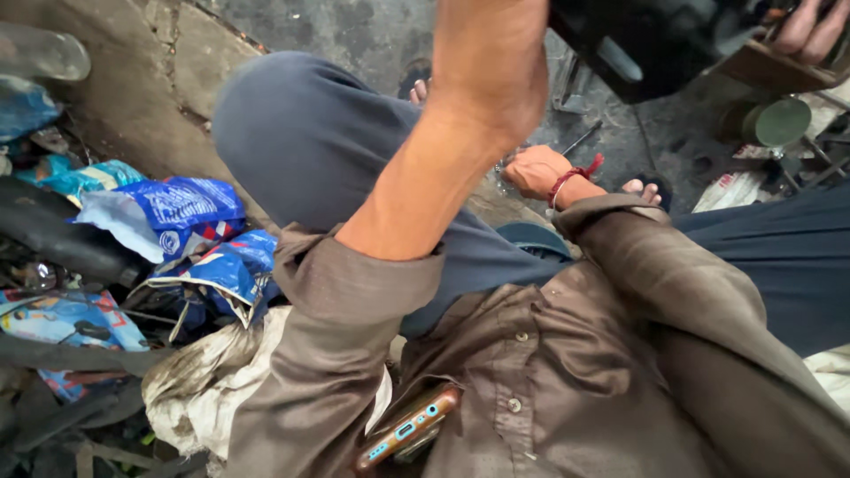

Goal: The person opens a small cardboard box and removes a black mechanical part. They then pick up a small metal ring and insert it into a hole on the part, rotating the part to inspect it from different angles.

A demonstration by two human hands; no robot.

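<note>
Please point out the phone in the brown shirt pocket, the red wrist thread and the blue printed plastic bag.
Phone (409, 427), head view, exposed edge.
Red wrist thread (567, 181), head view, band middle.
Blue printed plastic bag (190, 208), head view, bag face.

We see a stained grey concrete floor carrying everything. Left of our raised left hand, blue printed plastic bags lie crumpled on it beside a dirty white sack. Just past our lowered right hand, a thin metal tool rests on the ground.
</note>
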